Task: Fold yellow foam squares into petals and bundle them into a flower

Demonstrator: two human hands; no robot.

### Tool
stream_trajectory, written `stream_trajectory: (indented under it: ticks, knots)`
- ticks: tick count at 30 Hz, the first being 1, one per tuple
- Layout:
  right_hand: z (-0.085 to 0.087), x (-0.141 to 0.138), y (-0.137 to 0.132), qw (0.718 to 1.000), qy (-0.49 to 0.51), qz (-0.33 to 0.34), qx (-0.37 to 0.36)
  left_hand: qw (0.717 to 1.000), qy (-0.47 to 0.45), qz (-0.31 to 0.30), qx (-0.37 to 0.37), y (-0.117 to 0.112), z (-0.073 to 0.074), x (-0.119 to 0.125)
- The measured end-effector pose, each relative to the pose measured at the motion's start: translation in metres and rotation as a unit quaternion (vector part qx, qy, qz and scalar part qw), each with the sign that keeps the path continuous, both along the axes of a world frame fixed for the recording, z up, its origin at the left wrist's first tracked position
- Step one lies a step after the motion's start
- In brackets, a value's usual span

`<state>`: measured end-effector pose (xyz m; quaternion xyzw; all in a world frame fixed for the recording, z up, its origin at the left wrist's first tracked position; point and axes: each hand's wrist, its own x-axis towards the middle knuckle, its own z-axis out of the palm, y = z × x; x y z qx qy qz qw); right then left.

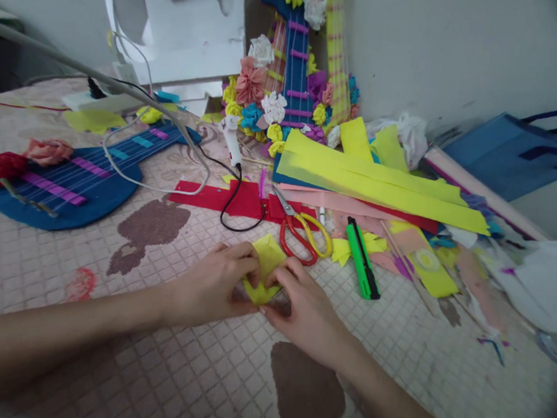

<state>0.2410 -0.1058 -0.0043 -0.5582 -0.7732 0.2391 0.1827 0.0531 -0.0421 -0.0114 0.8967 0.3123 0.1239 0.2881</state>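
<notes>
A small piece of yellow crepe paper [268, 255] is pinched between both hands above the patterned tablecloth. My left hand [217, 279] grips its left edge, fingers curled and thumb below. On the opposite edge, my right hand [306, 304] holds it in the same way, the two thumbs nearly meeting. The paper's lower part is bent inward between the fingertips. Just beyond the right fingers lie scissors [293, 220] with one red and one yellow handle. A green utility knife [362, 260] rests farther right.
Red paper strips [205, 197] and long yellow strips [384, 180] lie behind the hands. A blue paper guitar [109, 173] with flowers is at left, near a white glue gun [230, 140] and its cable. Another flowered guitar [296, 73] leans at the back. Scraps and sticks cover the right.
</notes>
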Motion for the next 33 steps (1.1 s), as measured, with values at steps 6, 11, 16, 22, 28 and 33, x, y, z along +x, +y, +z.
stream_trajectory:
  ticks: [6,11,16,22,28,33]
  knots:
    - [0.006,0.000,0.000,1.000,0.011,0.012,-0.014,1.000,0.008,-0.008,0.010,0.000,0.000,-0.001]
    - [-0.008,-0.010,-0.001,0.996,-0.060,-0.031,0.049,0.999,-0.016,-0.020,-0.029,0.006,0.002,-0.003]
    - [-0.014,-0.012,-0.002,0.995,-0.058,-0.035,0.068,0.998,-0.046,0.023,-0.039,0.008,0.001,-0.004]
    - [-0.013,-0.011,-0.002,0.996,-0.050,-0.035,0.068,0.999,-0.012,0.018,0.036,0.013,0.003,-0.009]
    - [-0.014,-0.012,-0.003,0.996,-0.047,-0.037,0.070,0.997,-0.066,0.010,0.048,0.006,0.011,-0.004]
    - [-0.011,-0.009,-0.002,0.997,-0.038,-0.034,0.059,0.997,-0.055,-0.061,-0.009,-0.007,0.006,0.006]
